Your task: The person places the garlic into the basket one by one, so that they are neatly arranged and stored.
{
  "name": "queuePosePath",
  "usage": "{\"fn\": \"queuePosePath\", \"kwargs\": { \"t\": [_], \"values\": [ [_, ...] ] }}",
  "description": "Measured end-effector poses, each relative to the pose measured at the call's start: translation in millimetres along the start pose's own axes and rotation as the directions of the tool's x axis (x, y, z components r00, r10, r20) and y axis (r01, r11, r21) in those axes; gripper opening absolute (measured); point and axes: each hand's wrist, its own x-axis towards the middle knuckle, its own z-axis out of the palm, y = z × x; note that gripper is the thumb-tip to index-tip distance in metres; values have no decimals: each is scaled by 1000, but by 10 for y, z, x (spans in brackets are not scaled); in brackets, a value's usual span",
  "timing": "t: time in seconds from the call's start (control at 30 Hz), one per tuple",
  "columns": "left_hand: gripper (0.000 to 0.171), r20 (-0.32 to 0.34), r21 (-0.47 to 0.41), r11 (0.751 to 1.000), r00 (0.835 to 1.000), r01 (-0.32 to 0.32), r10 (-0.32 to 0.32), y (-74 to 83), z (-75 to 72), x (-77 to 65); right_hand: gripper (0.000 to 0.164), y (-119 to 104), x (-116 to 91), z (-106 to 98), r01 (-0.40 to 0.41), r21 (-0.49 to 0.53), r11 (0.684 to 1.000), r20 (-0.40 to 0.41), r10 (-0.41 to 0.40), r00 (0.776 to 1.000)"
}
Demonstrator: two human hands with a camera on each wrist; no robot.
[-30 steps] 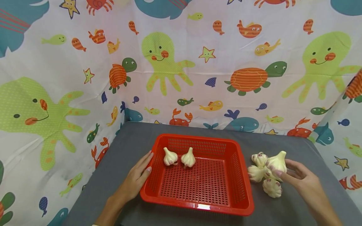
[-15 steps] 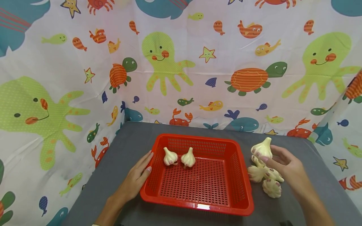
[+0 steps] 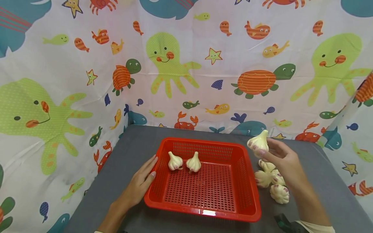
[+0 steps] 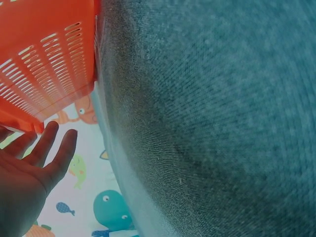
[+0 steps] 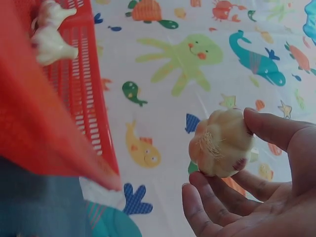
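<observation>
I view remotely a basket (image 3: 201, 187) of smooth, glossy plastic, highlighted along its near side. The garlic bulb (image 5: 221, 143) at right looks smooth and faintly shiny, its root end rough and fibrous. The tabletop (image 4: 222, 108) shows me matt, woven cloth; the far hanging (image 3: 204, 74), smooth, lightly creased fabric.

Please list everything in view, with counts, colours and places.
Table: one, grey, across the foreground.
Cloth: number of sheets unclear, white with sea-creature prints, behind and beside the table.
Basket: one, red, on the table.
Basket garlic: two bulbs, cream, inside, towards the far left.
Loose garlic: four bulbs visible, cream with purple, on the table right of the basket.
Held garlic: one bulb, cream with purple, raised off the table.
Dark object: one, blackish, by the right wrist; identity unclear.
Cuffs: two, cream, bottom edge.
Left grip: one, touching the basket's left rim.
Right grip: one, holding the raised bulb.
</observation>
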Motion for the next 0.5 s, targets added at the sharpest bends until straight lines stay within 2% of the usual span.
{"fn": "queuePosePath", "kwargs": {
  "t": [0.17, 0.3, 0.5],
  "values": [
    [57, 4, -7, 1000, 1000, 11, -11, -21, 2, 3, 55, -89, 80, 126, 18, 29, 999, 23, -18, 1000],
    [57, 3, -11, 1000, 1000, 12, -12, -35, 10, 0, 57, -158, 139, 214, 14, 5, 1000, 35, -15, 999],
    [57, -3, -4, 1000, 1000, -6, 6, -25, 12, 0, 62, -169, 246, 340, -3, 24, 1000, 71, 1, 998]
  ]
}}
